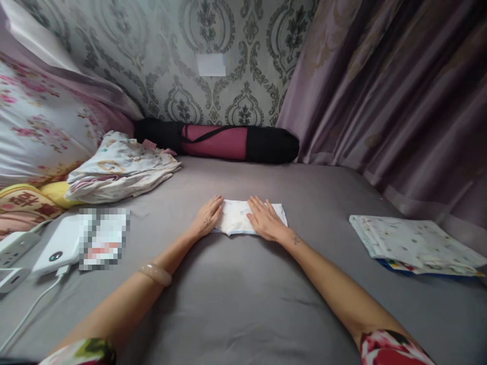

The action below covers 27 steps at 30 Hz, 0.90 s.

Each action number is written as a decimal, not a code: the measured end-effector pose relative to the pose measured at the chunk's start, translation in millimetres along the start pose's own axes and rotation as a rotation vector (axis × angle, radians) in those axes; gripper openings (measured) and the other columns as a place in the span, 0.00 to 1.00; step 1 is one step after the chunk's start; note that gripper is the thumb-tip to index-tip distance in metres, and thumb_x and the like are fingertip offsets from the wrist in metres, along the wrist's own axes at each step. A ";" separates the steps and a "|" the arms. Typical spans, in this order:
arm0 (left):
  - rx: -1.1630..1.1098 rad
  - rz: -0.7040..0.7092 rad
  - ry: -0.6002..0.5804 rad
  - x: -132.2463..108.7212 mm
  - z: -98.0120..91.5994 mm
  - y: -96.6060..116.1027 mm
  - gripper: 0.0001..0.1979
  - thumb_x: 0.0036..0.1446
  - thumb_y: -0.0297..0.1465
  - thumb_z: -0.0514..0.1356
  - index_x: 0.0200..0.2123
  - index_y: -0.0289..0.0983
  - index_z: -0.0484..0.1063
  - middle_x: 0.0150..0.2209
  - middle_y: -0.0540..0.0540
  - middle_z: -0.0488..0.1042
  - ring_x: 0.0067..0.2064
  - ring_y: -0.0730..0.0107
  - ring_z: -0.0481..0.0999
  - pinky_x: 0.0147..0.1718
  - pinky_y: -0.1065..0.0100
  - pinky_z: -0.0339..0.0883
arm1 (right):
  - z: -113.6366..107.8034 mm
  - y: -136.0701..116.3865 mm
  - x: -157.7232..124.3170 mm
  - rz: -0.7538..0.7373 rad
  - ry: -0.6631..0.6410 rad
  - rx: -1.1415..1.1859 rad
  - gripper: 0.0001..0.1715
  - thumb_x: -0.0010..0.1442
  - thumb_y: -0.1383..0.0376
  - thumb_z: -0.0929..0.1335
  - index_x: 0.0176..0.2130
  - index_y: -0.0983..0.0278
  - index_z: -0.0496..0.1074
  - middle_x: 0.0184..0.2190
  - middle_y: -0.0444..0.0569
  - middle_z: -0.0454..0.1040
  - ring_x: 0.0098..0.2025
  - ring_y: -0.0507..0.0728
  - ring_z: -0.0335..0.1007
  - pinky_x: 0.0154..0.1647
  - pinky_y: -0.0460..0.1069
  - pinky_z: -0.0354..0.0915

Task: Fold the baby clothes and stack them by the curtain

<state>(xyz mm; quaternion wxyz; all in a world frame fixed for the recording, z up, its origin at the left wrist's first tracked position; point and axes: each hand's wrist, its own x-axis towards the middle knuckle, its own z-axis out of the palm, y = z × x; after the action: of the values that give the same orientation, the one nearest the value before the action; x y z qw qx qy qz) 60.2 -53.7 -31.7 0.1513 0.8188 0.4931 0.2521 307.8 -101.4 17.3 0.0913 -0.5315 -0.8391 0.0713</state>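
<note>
A small folded white cloth (236,219) lies on the grey bed sheet (236,294) in the middle of the view. My left hand (208,216) lies flat on the cloth's left end, fingers stretched out. My right hand (265,219) presses flat on its right half, fingers spread. Neither hand grips anything. A pale bangle (155,272) sits on my left wrist.
A heap of unfolded light clothes (122,170) lies at the back left. A stack of folded printed cloths (413,243) sits at the right. A black and pink rolled bag (220,141) lies against the wall. A white power bank (57,246), a power strip and cables sit at the left edge.
</note>
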 end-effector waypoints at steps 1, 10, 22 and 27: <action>-0.015 0.001 0.009 -0.1 0.1 -0.7 0.27 0.66 0.40 0.40 0.61 0.34 0.61 0.64 0.40 0.60 0.66 0.65 0.55 0.65 0.58 0.49 | 1.1 -4.4 3.8 -0.028 0.001 0.004 0.36 0.69 0.55 0.49 0.67 0.72 0.50 0.69 0.57 0.46 0.70 0.59 0.36 0.69 0.60 0.35; -0.162 -0.127 0.045 0.0 -2.9 2.2 0.27 0.65 0.41 0.41 0.61 0.34 0.61 0.64 0.41 0.61 0.66 0.63 0.57 0.64 0.59 0.49 | 21.8 -9.2 15.5 -0.045 -0.029 0.032 0.34 0.68 0.57 0.51 0.67 0.71 0.51 0.68 0.56 0.47 0.70 0.59 0.38 0.68 0.58 0.38; -0.368 -0.194 0.135 1.9 -5.4 4.0 0.26 0.62 0.40 0.44 0.58 0.34 0.65 0.60 0.40 0.66 0.62 0.62 0.63 0.63 0.58 0.52 | 13.0 -38.3 35.6 -0.061 -0.025 0.015 0.34 0.68 0.57 0.51 0.66 0.73 0.52 0.68 0.57 0.49 0.69 0.60 0.40 0.68 0.60 0.36; -0.366 -0.202 0.119 2.1 -6.9 5.3 0.26 0.62 0.39 0.44 0.57 0.34 0.65 0.60 0.40 0.66 0.61 0.61 0.64 0.62 0.57 0.52 | 30.0 -47.2 37.7 -0.059 0.034 -0.018 0.33 0.69 0.57 0.51 0.66 0.72 0.53 0.67 0.56 0.52 0.69 0.59 0.41 0.68 0.60 0.34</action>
<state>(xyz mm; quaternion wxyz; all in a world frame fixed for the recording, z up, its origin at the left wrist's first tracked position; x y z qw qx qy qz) 61.0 -54.4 -22.8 0.2927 0.7077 0.5267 0.3689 243.6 -88.0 1.2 0.1029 -0.5084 -0.8534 0.0518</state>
